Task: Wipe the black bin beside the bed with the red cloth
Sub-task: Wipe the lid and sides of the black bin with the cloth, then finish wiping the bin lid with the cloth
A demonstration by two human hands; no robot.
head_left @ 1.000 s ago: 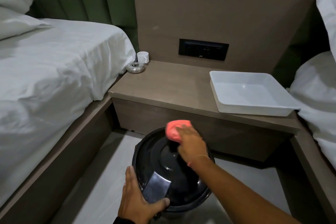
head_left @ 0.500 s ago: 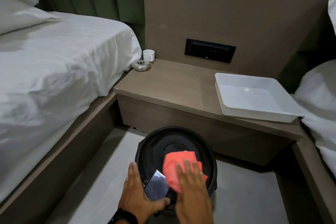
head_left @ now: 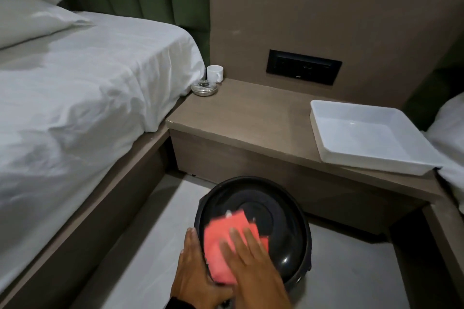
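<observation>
Black bin (head_left: 273,221) sits in the lower centre of the frame, on the pale floor (head_left: 140,266) in the gap between the bed (head_left: 75,98) at left and the low bedside shelf (head_left: 251,118) just behind it. Only its round domed lid shows; the body below is hidden.

Red cloth (head_left: 226,246) lies folded on the near-left part of the lid. Right hand (head_left: 251,266) is spread flat, fingers extended, palm pressing the cloth onto the lid: no pinch, just downward pressure. Left hand (head_left: 193,273) cups the bin's left rim, fingers curled round the edge; its thumb is hidden under the cloth and the right hand. Both hands are slightly blurred.

Handling judgement:
- Lid looks glossy, hard plastic: stiff, smooth, likely slippery under cloth. The bin is probably light and would slide or rock on the smooth floor if unbraced, so a hold on the rim seems the right place.
- Cloth is soft and limp and bunches easily; a flat palm keeps it spread better than fingertips would.
- The lid may be hinged or swinging; heavy off-centre pressure could tip it. I cannot tell the mechanism.

Elsewhere, untouched: white tray (head_left: 371,138) at right on the shelf; white cup (head_left: 214,73) and a small metal dish (head_left: 204,88) at its far left corner.
</observation>
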